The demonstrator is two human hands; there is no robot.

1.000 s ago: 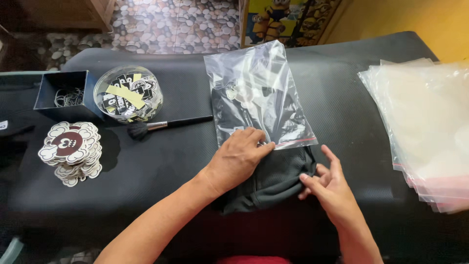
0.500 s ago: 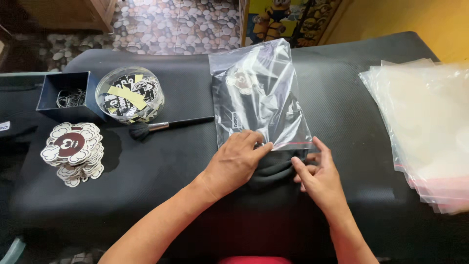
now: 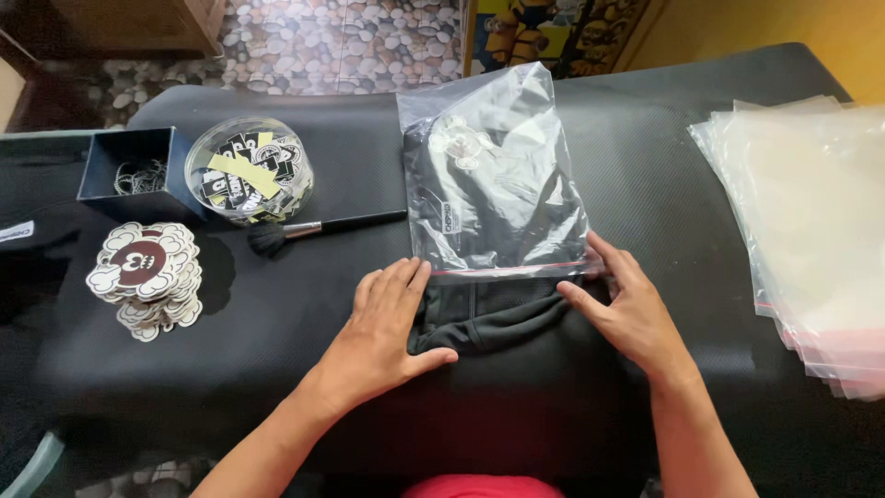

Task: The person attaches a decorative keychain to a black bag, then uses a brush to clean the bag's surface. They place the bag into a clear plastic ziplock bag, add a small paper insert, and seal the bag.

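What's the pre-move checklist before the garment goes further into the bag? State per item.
1. Left hand flat on the folded black garment, at its left edge: ok.
2. Right hand at the right corner of the clear bag mouth, fingertips on its edge: ok.
3. Garment fully inside the bag: not ok, its lower part lies outside the opening.
4. Bag lying flat on the black table: not ok, the far end looks puffed and creased.
5. Bag seal strip free of fabric: cannot tell.
6. Brush and stack of spare bags apart from the bag: ok.
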